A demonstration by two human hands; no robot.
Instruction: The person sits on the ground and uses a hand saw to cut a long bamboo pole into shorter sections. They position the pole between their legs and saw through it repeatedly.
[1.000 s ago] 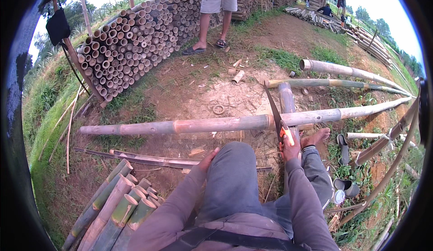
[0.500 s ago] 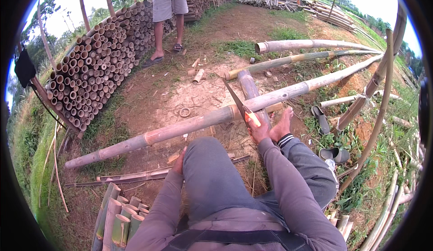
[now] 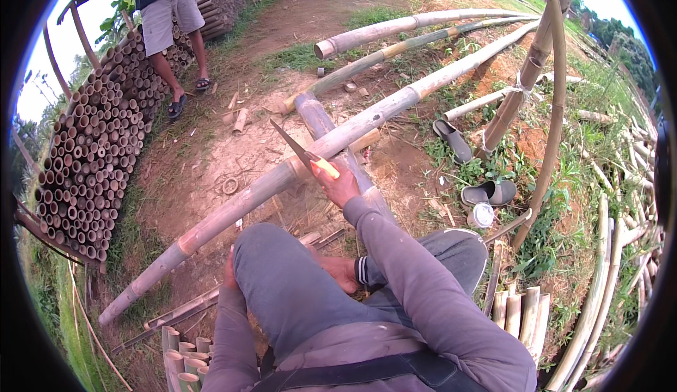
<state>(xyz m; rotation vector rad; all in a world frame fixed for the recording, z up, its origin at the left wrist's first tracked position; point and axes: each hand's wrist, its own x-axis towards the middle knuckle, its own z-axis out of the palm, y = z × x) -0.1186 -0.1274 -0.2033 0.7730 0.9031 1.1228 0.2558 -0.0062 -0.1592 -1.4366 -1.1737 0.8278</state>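
My right hand (image 3: 341, 187) is closed round the yellow-orange handle of a handsaw (image 3: 290, 139). Its narrow blade points away and to the left, over a long bamboo pole (image 3: 385, 112) close to one of its nodes; whether the teeth touch the pole I cannot tell. That pole lies slantwise across a thicker bamboo piece (image 3: 315, 117) on the ground. Against the outer side of my bent left knee rests my left hand (image 3: 230, 271), fingers laid along the leg and partly hidden, with no object showing in it.
Stacked bamboo tubes (image 3: 95, 159) form a wall at the left, where a person (image 3: 169, 29) stands. Two more poles (image 3: 416, 20) lie beyond. On the right are leaning posts (image 3: 515, 103), grey shoes (image 3: 453, 140) and a white-lidded cup (image 3: 481, 215). Cut bamboo pieces (image 3: 522, 314) stand near my right side.
The view has swung right and down. My foot has drawn back from beside the crosspiece to under my legs. The saw stays in my right hand, my left hand at the knee.
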